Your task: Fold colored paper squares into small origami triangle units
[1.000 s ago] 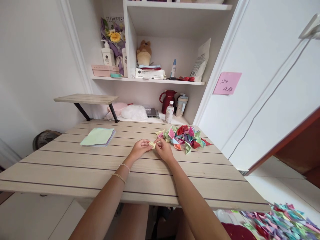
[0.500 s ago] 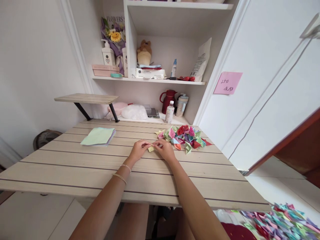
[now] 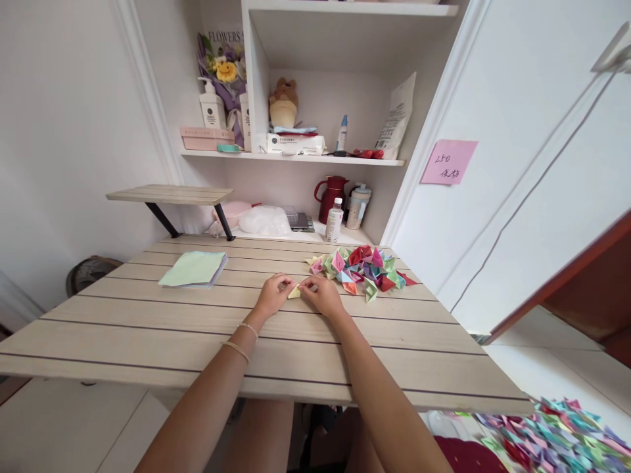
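Observation:
A small folded piece of yellow paper [image 3: 294, 292] is pinched between my two hands over the middle of the wooden table. My left hand [image 3: 274, 293] grips its left side with thumb and fingertips. From the right, my right hand [image 3: 321, 293] closes its fingertips on the other side. The fingers hide part of the paper. Just beyond my right hand lies a heap of folded paper pieces [image 3: 362, 270] in red, pink, green, blue and purple. To the left rests a stack of square paper sheets [image 3: 194, 269], pale green on top.
A plastic bottle [image 3: 334, 221], a red jug [image 3: 331, 197] and a light tumbler [image 3: 359, 207] stand behind the heap. The small raised shelf [image 3: 170, 193] occupies the table's back left. On the floor at lower right, more folded paper pieces [image 3: 557, 433] are piled.
The yellow paper has turned between my fingers and now shows a more pointed, triangular shape. Both hands stay in nearly the same place.

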### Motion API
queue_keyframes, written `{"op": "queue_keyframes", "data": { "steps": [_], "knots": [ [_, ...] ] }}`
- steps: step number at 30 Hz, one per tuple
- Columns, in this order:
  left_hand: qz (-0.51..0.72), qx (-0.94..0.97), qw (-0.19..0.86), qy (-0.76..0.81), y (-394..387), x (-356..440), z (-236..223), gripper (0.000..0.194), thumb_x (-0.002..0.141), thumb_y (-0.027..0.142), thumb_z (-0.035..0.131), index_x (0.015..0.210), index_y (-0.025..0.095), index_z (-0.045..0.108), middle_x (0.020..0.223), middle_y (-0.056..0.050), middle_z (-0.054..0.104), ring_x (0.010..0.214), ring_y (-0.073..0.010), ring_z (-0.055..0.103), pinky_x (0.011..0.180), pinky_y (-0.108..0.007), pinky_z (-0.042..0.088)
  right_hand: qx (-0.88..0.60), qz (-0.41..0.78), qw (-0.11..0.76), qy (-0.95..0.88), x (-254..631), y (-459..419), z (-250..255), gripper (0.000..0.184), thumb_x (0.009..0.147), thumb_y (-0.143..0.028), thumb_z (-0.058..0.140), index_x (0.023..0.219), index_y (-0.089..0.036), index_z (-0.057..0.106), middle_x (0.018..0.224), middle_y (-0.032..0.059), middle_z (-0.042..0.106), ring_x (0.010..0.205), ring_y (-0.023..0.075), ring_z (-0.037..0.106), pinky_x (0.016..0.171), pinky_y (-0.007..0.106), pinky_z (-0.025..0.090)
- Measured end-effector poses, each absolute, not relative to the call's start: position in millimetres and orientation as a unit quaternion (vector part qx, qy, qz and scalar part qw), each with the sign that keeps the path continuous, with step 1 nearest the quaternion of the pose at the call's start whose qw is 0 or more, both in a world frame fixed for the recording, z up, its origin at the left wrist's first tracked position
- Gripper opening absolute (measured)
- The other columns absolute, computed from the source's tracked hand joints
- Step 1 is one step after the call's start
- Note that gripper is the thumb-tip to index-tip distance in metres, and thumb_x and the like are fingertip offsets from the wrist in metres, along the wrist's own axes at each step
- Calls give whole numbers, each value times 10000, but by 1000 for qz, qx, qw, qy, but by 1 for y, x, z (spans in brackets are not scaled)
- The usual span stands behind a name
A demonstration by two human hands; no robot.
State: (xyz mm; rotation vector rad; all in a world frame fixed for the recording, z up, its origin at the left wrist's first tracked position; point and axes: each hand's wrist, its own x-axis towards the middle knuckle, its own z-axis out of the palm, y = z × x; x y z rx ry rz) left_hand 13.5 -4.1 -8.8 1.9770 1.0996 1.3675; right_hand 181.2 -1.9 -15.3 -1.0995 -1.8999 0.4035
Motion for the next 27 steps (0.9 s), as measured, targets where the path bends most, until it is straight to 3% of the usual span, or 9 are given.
{"op": "queue_keyframes", "data": {
  "steps": [6,12,18,27],
  "knots": [
    [548,653,337,399,0,16,-11,174,672,324,613,712,155,627,735,-38,622,726,-153,556,677,-247,419,-432,227,449,-749,180,-3,-14,131,690,-284,576,687,-180,656,730,29,645,681,158,571,655,261,433],
    [596,499,492,392,5,20,-14,274,599,335,685,757,123,617,659,-7,604,585,-100,538,570,-207,414,-410,305,453,-730,172,-5,-13,171,703,-286,538,700,-154,648,755,30,651,707,151,573,686,257,438],
    [560,457,595,351,1,17,-10,364,613,294,699,933,144,611,905,-79,645,803,-162,605,710,-280,479,-449,307,511,-666,178,1,-15,191,696,-311,540,708,-150,642,735,27,652,700,157,568,690,268,439],
    [520,485,581,397,2,19,-15,347,539,244,750,824,96,618,745,-71,659,645,-118,608,664,-246,488,-437,279,504,-691,174,1,-18,173,684,-290,540,692,-157,651,730,19,651,684,148,566,681,262,438]
  ]
}}
